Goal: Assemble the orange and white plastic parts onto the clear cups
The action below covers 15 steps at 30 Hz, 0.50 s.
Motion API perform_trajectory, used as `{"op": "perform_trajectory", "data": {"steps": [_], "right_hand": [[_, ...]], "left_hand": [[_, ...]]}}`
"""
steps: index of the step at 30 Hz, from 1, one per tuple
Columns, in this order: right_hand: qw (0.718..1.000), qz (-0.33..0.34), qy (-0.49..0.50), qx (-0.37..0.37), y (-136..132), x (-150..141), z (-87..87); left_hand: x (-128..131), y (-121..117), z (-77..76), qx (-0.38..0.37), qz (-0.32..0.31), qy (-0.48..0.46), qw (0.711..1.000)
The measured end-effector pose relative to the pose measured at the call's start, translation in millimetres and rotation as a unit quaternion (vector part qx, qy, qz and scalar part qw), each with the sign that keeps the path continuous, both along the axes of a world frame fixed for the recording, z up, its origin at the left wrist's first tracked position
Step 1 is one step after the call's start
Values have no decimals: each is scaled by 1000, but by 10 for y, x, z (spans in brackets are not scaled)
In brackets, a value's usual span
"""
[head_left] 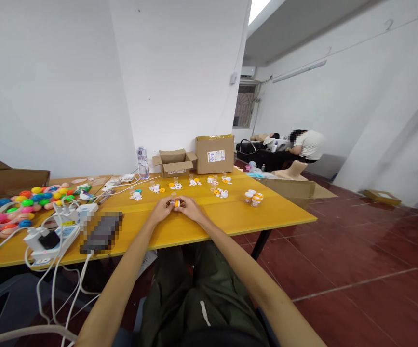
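Observation:
Over the table's front part, my left hand (162, 209) and my right hand (190, 209) meet with their fingertips closed round a small orange-and-white cap (177, 204). Its finer details are too small to make out, and the fingers cover part of it. Just behind the hands lies a small clear piece (173, 194). Several little heaps of white and orange plastic parts with clear cups spread across the table beyond, among them one heap (221, 193) to the right and one with a teal piece (135, 194) to the left. Farther right stands a cluster of small clear cups with orange-and-white caps (254, 197).
An open carton (174, 164), a closed carton (214, 155) and a clear bottle (142, 163) line the table's back. Leftward are a phone (101, 233), a power strip (55, 246) with cables, and colourful balls (24, 207). A person (308, 144) bends over in the background.

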State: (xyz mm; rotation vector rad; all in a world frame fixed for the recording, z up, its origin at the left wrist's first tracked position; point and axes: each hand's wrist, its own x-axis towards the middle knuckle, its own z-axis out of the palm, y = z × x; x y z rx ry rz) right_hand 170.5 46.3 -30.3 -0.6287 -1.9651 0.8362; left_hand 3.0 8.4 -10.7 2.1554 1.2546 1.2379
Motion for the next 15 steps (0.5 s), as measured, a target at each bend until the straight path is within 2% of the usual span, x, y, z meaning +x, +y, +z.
{"op": "perform_trajectory", "data": {"steps": [15], "right_hand": [[1000,-14,-28,-4,-26,17,19]], "left_hand": [[-36,38,-18,-9,-32,-1,999]]}}
